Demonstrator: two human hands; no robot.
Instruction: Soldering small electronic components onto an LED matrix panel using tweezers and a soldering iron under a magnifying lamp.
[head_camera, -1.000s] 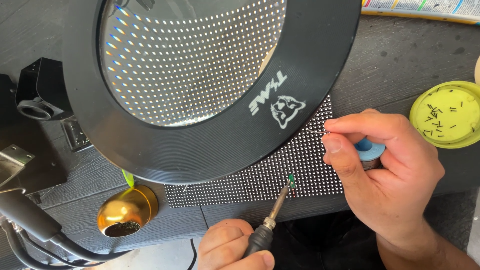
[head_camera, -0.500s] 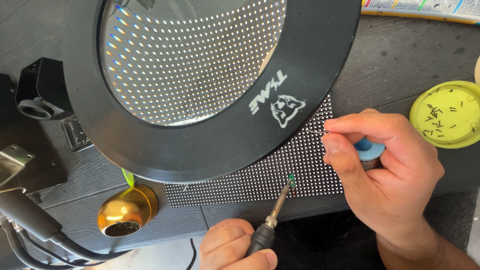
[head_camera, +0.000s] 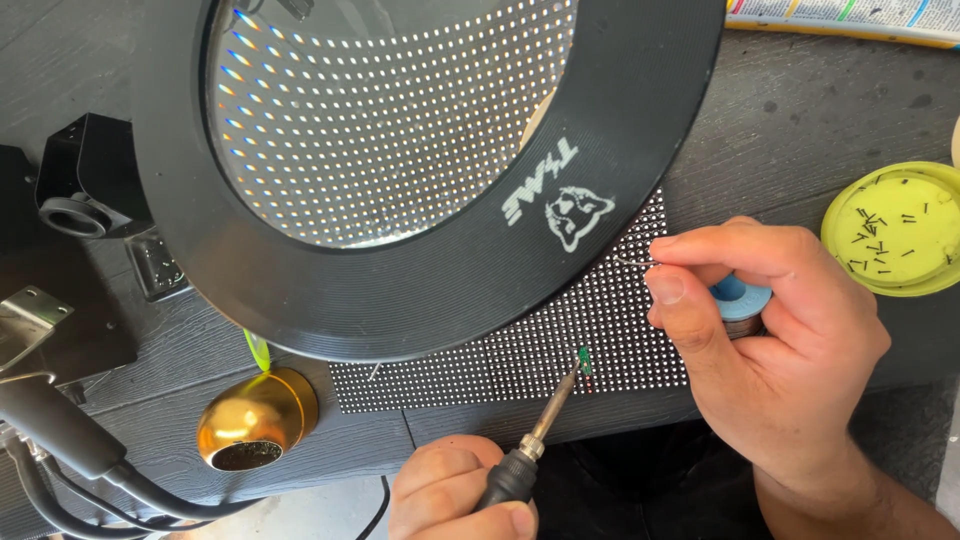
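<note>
Head view: left hand (head_camera: 455, 495) grips soldering iron (head_camera: 535, 445).

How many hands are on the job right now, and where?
2. The left hand is at the bottom edge, gripping the soldering iron. The right hand is at right over the LED panel, pinching solder wire and holding its blue spool.

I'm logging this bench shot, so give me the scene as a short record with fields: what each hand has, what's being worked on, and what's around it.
left hand: grips soldering iron, tip at a small green part on the panel
right hand: pinches thin solder wire, blue spool held in the hand
work piece: dotted LED panel, flat on dark table
above: round black magnifier lamp
nearby: brass tip-cleaner pot; yellow lid holding small dark bits
</note>
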